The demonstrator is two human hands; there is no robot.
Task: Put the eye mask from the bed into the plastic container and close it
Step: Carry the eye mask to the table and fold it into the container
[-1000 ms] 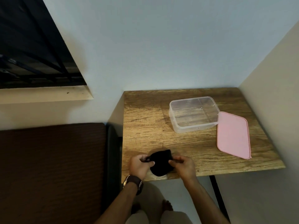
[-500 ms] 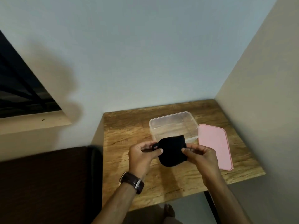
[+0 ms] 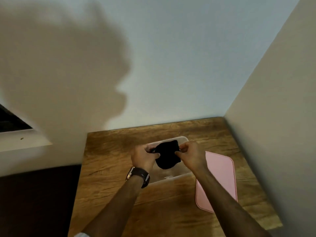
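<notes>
Pinching the folded black eye mask (image 3: 168,154) by its two upper corners, the left hand (image 3: 144,157) and right hand (image 3: 192,155) hold it above the open plastic container (image 3: 171,177). Lowering it flat before letting go should keep the fabric off the rim (the pink lid (image 3: 220,178) lies just right). Beyond, the wooden table (image 3: 109,161) meets a pale wall corner (image 3: 227,108).

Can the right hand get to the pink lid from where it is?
Probably yes. The pink lid lies flat on the table just beside the right hand, with nothing on it or between them. But that hand's grip is busy pinching the eye mask, so it must let go first.
</notes>
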